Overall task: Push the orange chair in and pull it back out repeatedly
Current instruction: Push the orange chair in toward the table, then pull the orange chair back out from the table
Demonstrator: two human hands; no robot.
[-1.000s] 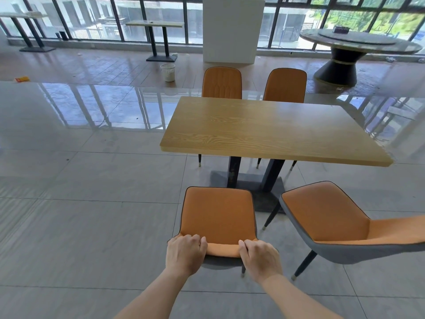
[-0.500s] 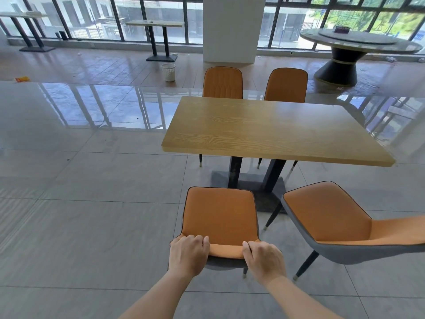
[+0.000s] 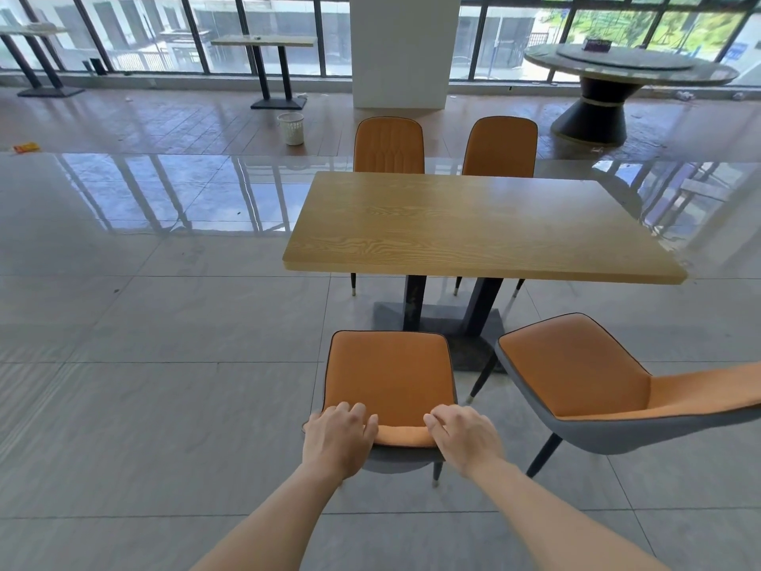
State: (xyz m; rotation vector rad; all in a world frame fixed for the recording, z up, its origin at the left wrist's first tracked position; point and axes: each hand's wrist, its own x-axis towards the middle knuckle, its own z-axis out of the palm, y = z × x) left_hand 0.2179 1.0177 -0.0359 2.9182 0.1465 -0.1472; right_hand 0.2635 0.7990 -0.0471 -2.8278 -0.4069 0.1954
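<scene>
The orange chair (image 3: 389, 375) stands in front of me, its seat short of the wooden table's (image 3: 473, 228) near edge and not under it. My left hand (image 3: 337, 436) grips the left end of the chair's backrest top. My right hand (image 3: 465, 436) grips the right end. Both hands curl over the orange padding, with a strip of it showing between them. The chair's grey back shell and one rear leg show below my hands.
A second orange chair (image 3: 597, 385) sits angled at the right, close to the one I hold. Two more orange chairs (image 3: 389, 144) stand at the table's far side. The table's black base (image 3: 444, 323) lies ahead of the seat. Grey tiled floor stretches to the left.
The chair and my hands have shifted slightly forward toward the table, and my arms reach a little farther out.
</scene>
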